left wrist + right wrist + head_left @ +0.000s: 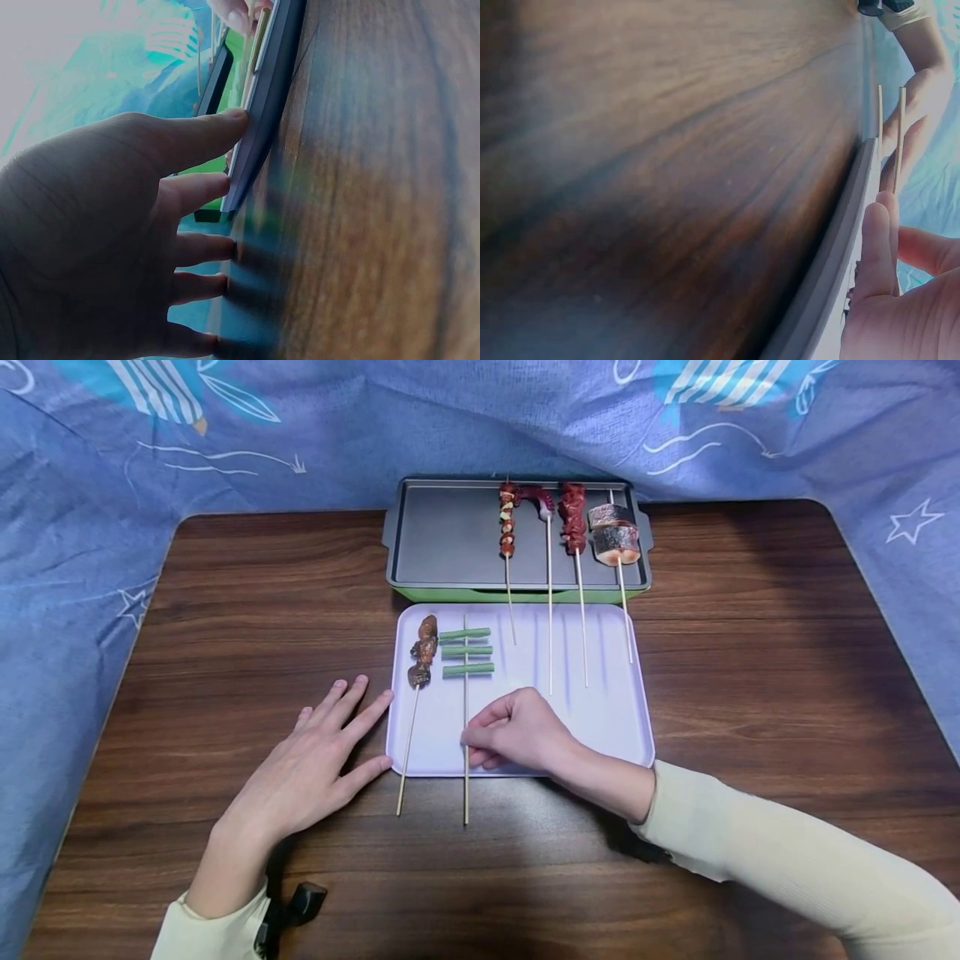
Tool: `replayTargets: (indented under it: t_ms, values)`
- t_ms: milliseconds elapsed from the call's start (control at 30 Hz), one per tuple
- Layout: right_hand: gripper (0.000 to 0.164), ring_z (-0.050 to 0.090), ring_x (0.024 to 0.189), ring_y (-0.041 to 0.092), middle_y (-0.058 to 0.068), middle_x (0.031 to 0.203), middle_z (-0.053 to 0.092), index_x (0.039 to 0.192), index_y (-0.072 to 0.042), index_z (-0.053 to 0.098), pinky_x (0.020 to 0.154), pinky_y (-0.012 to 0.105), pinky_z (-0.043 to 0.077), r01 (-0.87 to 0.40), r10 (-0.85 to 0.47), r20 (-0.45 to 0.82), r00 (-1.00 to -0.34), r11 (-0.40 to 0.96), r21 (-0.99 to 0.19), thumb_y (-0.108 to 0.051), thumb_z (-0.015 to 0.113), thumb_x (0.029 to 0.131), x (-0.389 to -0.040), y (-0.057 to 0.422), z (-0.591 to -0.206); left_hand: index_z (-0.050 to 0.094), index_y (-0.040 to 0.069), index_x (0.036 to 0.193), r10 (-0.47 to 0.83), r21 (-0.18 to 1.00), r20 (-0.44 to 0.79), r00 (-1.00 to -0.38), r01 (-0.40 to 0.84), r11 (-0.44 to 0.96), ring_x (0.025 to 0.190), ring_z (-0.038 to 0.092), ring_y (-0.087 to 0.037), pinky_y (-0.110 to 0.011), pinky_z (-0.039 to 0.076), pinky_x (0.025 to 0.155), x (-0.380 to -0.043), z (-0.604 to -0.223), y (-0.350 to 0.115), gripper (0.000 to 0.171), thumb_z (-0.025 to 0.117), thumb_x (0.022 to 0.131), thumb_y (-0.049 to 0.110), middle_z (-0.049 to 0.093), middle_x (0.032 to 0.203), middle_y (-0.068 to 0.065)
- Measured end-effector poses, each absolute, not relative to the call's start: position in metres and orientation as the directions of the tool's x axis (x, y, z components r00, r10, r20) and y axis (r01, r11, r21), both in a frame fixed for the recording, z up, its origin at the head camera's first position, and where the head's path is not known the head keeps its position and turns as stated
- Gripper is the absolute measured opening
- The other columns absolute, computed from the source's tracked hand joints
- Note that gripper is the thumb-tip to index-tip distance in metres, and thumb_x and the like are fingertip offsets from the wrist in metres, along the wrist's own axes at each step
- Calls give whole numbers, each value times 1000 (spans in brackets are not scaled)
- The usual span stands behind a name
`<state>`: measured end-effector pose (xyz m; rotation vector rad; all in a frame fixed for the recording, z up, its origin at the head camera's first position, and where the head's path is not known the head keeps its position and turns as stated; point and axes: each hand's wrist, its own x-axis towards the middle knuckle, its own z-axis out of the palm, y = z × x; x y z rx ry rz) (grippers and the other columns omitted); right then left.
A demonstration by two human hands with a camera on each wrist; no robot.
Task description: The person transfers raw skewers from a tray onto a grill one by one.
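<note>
My right hand pinches the stick of a green bean skewer, whose three short green pieces lie across it over the white tray. In the right wrist view, the fingers close round that thin stick near the tray's edge. My left hand rests with fingers spread on the table, thumb and index fingertip at the tray's left edge. In the left wrist view, its straight thumb touches the tray's side. Beside the green skewer, a brown meat skewer lies on the tray's left, its stick passing over the front rim.
Behind the tray stands a green grill with a dark plate. On its right half lie a red-and-white skewer, a tentacle skewer, a red meat skewer and a fish skewer, their sticks reaching over the tray. A blue patterned cloth hangs behind.
</note>
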<state>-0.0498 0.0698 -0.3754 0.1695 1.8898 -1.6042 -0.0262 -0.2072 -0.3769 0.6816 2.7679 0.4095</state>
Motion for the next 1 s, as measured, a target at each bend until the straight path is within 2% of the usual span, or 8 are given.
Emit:
replayTargets:
  t_ms: [167, 567, 900, 1000]
  values:
    - [11, 71, 61, 21, 17, 74, 72, 92, 6, 72, 62, 33, 59, 477, -323, -528, -785, 228, -849, -4, 72, 86, -44, 76, -371, 20, 28, 158, 485, 332, -186, -855, 410, 850, 148, 10, -36, -70, 23, 105, -26, -377, -207, 72, 44, 98, 59, 14, 163, -13]
    - [10, 71, 62, 20, 15, 71, 71, 90, 8, 72, 63, 37, 59, 386, -476, -435, -764, 204, -900, -2, 70, 88, -20, 73, -357, 19, 29, 158, 483, 331, -177, -857, 410, 850, 148, 11, -36, -70, 23, 105, -26, -379, -208, 71, 45, 98, 58, 15, 163, -12]
    - [7, 71, 64, 23, 10, 69, 71, 90, 4, 74, 61, 38, 59, 275, -511, -344, -788, 208, -939, -3, 71, 87, -28, 70, -326, 21, 30, 158, 482, 326, -147, -864, 417, 848, 148, 12, -35, -70, 25, 105, -26, -380, -208, 72, 50, 97, 57, 16, 162, -13]
    - [9, 71, 65, 25, 13, 71, 72, 92, 6, 73, 63, 40, 59, 281, -502, -340, -795, 191, -940, -1, 71, 87, -35, 73, -318, 21, 30, 158, 485, 328, -142, -863, 422, 845, 148, 12, -35, -69, 25, 105, -26, -380, -208, 72, 50, 97, 57, 16, 162, -13]
